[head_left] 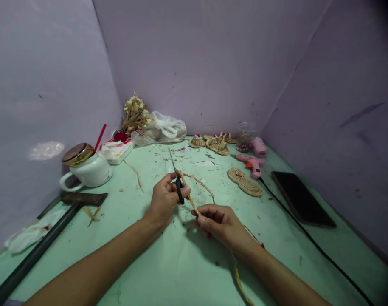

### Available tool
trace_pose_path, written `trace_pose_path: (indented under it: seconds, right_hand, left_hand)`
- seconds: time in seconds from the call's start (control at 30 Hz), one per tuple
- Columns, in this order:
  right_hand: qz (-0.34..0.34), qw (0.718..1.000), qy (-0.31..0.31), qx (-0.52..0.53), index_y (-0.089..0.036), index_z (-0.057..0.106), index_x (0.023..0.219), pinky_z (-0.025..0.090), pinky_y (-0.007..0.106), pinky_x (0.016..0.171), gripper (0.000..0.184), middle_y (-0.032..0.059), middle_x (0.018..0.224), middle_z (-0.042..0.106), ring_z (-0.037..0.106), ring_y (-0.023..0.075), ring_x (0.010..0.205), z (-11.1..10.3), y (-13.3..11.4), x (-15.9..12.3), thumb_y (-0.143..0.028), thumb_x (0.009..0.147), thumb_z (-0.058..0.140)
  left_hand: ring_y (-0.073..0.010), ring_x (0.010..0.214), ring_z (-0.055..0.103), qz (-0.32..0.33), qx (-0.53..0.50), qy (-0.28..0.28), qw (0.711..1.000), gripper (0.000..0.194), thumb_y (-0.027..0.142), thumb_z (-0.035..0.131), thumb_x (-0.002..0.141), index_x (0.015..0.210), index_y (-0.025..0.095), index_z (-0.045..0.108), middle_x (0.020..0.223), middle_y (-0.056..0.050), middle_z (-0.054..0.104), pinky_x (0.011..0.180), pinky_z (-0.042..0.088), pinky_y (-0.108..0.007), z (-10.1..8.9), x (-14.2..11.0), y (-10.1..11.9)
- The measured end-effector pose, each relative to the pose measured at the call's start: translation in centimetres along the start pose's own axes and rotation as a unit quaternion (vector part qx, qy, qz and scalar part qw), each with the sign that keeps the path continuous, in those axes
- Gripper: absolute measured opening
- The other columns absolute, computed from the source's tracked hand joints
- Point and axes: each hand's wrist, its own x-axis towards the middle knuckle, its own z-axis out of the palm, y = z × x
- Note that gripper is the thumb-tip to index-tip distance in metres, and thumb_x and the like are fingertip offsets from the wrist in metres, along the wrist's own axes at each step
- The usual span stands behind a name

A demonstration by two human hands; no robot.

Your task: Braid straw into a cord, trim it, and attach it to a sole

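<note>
In the middle of the view my left hand [165,199] is closed around scissors [178,187] with black handles, their blades pointing up and away. The same hand also pinches one part of a braided straw cord [198,182]. My right hand [221,223] is closed on the cord a little lower and nearer to me, thumb against fingers. Between the hands the cord runs taut, and a loop of it arches behind. A loose tail of the cord [238,280] hangs past my right wrist onto the green table [168,267].
At right lie a coiled straw piece [245,182], a pink glue gun [253,163] with a black cable, and a phone [300,199]. A hammer [63,221] and white mug [92,171] stand left. Behind are dried flowers [135,112], a plastic bag [165,127] and decorated straw pieces [217,144].
</note>
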Motion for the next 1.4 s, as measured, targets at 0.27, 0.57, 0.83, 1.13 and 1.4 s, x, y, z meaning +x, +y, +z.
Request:
trace_pose_path:
  seconds: [0.27, 0.57, 0.83, 1.13, 1.4]
  right_hand:
    - [0.030, 0.998, 0.026, 0.050, -0.012, 0.064, 0.070, 0.040, 0.020, 0.047, 0.022, 0.0017, 0.059, 0.063, 0.052, 0.0074, 0.044, 0.0, 0.1, 0.0, -0.031, 0.059, 0.069]
    - [0.025, 0.997, 0.018, 0.068, -0.011, 0.064, 0.066, 0.039, 0.019, 0.040, 0.021, 0.0013, 0.056, 0.063, 0.051, 0.0065, 0.036, -0.1, 0.4, -0.1, -0.028, 0.057, 0.070]
    - [0.078, 0.989, 0.064, 0.108, -0.011, 0.061, 0.066, 0.043, 0.020, 0.040, 0.026, -0.0005, 0.054, 0.060, 0.051, 0.0069, 0.038, -0.2, 0.0, 0.4, -0.029, 0.051, 0.074]
    - [0.041, 0.984, 0.155, 0.078, -0.011, 0.061, 0.067, 0.023, 0.016, 0.032, 0.021, -0.0028, 0.048, 0.053, 0.037, 0.0029, 0.035, -1.8, -0.1, 0.9, -0.024, 0.053, 0.070]
    - [0.033, 0.986, 0.148, 0.071, -0.011, 0.064, 0.071, 0.021, 0.019, 0.037, 0.023, -0.0062, 0.041, 0.046, 0.032, 0.0030, 0.036, -1.9, -0.6, 0.7, -0.019, 0.050, 0.067]
  left_hand:
    - [-0.0073, 0.051, 0.050, -0.009, 0.011, -0.008, 1.000, 0.043, 0.018, 0.070, 0.054, 0.092, 0.016, 0.050, 0.059, 0.004, 0.055, 0.049, 0.036, -0.018, 0.0, 0.1, -0.3]
    - [-0.0068, 0.048, 0.050, -0.017, 0.007, -0.014, 1.000, 0.042, 0.018, 0.070, 0.054, 0.090, 0.015, 0.050, 0.058, 0.004, 0.055, 0.046, 0.036, -0.017, 0.3, -0.1, -0.5]
    - [-0.0083, 0.046, 0.051, -0.048, 0.088, 0.019, 0.995, 0.038, 0.024, 0.066, 0.056, 0.089, 0.014, 0.050, 0.058, 0.001, 0.056, 0.039, 0.029, -0.016, -0.5, 1.0, -0.2]
    - [-0.0136, 0.064, 0.052, 0.239, 0.555, -0.215, 0.767, 0.033, 0.026, 0.054, 0.064, 0.096, 0.020, 0.055, 0.071, 0.000, 0.058, 0.061, 0.038, -0.026, -2.1, -0.3, 2.1]
    - [-0.0203, 0.071, 0.052, 0.322, 0.719, -0.266, 0.556, 0.050, 0.023, 0.046, 0.063, 0.113, 0.019, 0.047, 0.087, -0.006, 0.059, 0.063, 0.038, -0.033, -2.7, 0.0, 1.4]
